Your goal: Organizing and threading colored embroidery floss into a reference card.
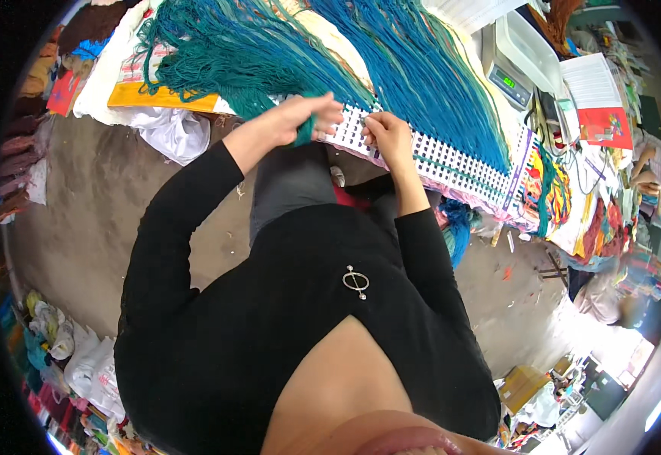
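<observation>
A white board with rows of dark holes (pixel 459 161) runs along the near edge of the table, with blue and teal yarn (pixel 429 83) fanned out beyond it. My left hand (pixel 296 120) is over the board's left end, its fingers pointing right. A bundle of dark green yarn (pixel 305 132) hangs in its grip, below the palm. Thumb and forefinger of my right hand (pixel 391 140) are pinched together just above the holes; whatever they hold is too small to make out. Loose green yarn (pixel 224 80) spreads beyond my left hand.
At the back right stand a digital scale (pixel 506 80) with a clear tray (pixel 528 45), and a red-and-white printed sheet (pixel 604 125). Multicoloured yarn (pixel 547 189) lies past the board's right end. A white plastic bag (pixel 179 135) hangs under the table's left side. People sit farther right.
</observation>
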A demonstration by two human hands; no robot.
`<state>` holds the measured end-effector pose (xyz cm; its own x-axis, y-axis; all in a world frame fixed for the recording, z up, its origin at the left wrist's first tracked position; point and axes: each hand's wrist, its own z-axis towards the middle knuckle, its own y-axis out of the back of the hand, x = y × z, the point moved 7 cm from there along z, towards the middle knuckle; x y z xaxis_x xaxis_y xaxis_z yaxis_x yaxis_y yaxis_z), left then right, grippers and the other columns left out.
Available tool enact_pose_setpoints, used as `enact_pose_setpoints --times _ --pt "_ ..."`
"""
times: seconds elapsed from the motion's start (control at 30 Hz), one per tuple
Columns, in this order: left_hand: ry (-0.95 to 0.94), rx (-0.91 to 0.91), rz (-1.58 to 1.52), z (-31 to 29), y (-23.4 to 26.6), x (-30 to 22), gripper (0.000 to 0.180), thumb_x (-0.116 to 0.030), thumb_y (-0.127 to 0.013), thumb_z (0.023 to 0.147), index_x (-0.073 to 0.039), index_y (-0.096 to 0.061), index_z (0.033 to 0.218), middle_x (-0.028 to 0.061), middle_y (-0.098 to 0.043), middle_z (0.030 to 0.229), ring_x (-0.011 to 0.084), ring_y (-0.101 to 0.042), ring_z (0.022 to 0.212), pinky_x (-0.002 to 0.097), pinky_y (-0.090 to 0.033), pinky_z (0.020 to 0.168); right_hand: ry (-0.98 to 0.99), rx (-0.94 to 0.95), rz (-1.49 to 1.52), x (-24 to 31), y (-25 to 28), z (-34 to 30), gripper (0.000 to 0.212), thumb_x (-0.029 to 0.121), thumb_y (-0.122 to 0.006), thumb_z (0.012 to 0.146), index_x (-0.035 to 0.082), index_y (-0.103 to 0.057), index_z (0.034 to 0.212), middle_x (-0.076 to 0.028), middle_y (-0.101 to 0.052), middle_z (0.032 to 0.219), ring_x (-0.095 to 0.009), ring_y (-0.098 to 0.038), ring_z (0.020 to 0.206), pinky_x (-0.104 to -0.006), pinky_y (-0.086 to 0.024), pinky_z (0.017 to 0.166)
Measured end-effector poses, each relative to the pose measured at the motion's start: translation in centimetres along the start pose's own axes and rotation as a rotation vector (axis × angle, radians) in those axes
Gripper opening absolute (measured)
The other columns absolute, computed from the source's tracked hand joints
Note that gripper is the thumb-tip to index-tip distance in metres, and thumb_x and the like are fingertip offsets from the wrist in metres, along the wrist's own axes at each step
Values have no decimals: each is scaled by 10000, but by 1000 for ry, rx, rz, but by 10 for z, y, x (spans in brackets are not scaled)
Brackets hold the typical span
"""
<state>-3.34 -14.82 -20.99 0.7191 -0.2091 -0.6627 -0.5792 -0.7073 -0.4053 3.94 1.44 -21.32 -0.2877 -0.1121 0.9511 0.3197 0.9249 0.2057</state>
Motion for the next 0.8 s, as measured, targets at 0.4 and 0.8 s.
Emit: enact_pose_setpoints --times 0.4,0.8 --pt "-88 -33 289 47 -19 -3 177 -185 -583 840 -28 -665 842 64 -648 709 58 -453 446 232 -291 383 -45 -147 -102 -9 3 11 194 152 -605 808 -27 -621 733 -21 -570 574 -69 -486 455 -215 -363 421" --pt "-164 232 -29 8 13 -86 252 -203 -599 862 19 -595 983 -12 -539 792 -9 -421 548 116 -238 360 -27 -37 -66 -10 -3 11 153 138 -623 805 -11 -619 768 -25 -601 603 -77 -536 497 -233 -413 476"
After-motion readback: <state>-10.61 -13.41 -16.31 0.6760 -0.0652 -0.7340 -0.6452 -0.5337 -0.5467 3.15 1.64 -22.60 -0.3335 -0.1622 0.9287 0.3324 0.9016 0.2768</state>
